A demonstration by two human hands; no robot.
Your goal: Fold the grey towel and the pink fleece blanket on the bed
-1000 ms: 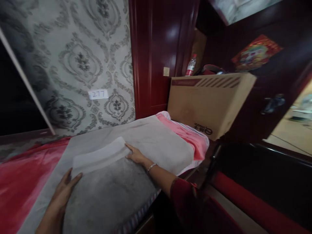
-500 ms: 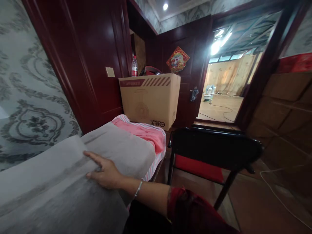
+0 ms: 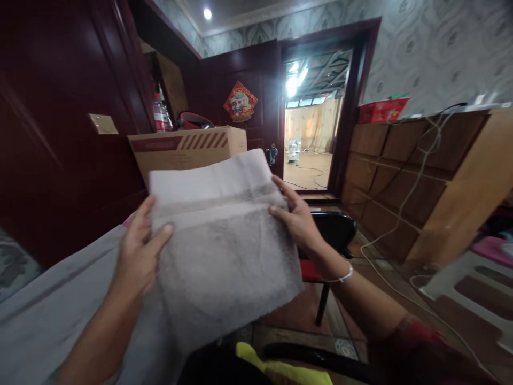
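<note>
A grey cloth (image 3: 228, 262) with a white band along its top edge hangs in front of me, held up by both hands. My left hand (image 3: 138, 248) pinches its left side just under the band, thumb on the near face. At the right side, my right hand (image 3: 300, 216) grips the cloth near the band, its thumb also in front. The fingertips behind the cloth are hidden. More grey fabric (image 3: 76, 299) lies spread out at the lower left, below my left forearm. A bit of pink cloth (image 3: 130, 218) shows behind my left hand.
Behind the cloth stands a cardboard box (image 3: 188, 144) with a bottle (image 3: 161, 115) on top. A black folding chair (image 3: 334, 230) is to the right. Farther right are a wooden cabinet (image 3: 433, 192), a loose white cable (image 3: 395, 230) and a white stool (image 3: 473, 289). Yellow cloth (image 3: 280, 369) shows below.
My view has turned right. The cloth, lying flat under my right hand before, is now lifted up. My left hand has come into view, holding its left side.
</note>
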